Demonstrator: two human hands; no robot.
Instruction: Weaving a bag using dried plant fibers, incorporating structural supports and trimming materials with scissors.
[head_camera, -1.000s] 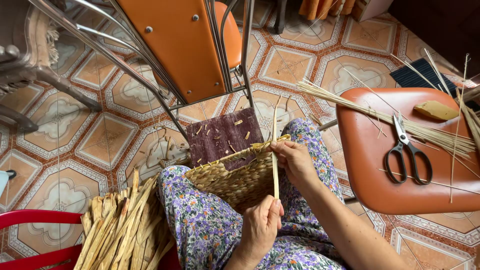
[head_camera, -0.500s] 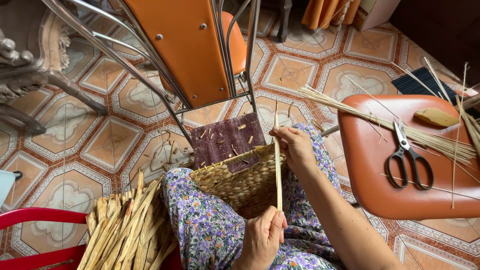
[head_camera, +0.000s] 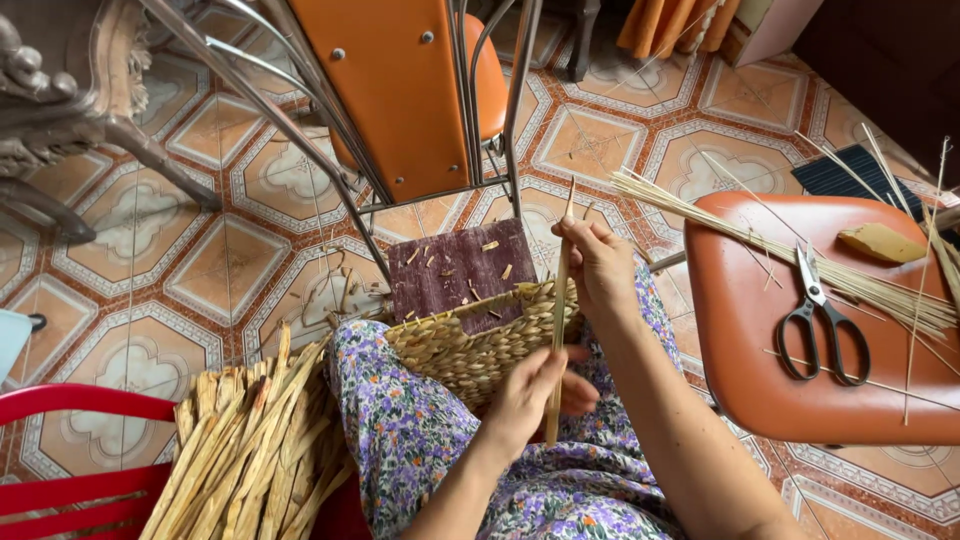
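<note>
On the lap, a woven basket (head_camera: 480, 345) is being steadied against the floral-clad knees, beside a bundle of dried strips (head_camera: 255, 455). A thin flat strip (head_camera: 558, 320) is being held upright over it: its lower end is being pinched by the left hand (head_camera: 535, 395), its upper part gripped by the right hand (head_camera: 600, 265), probably for weaving in. Scissors (head_camera: 820, 320) are lying within reach on an orange stool (head_camera: 740, 350).

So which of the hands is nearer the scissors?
Right. The right hand grips the strip's upper part, closer to the scissors; the left hand holds it lower, farther away.
</note>
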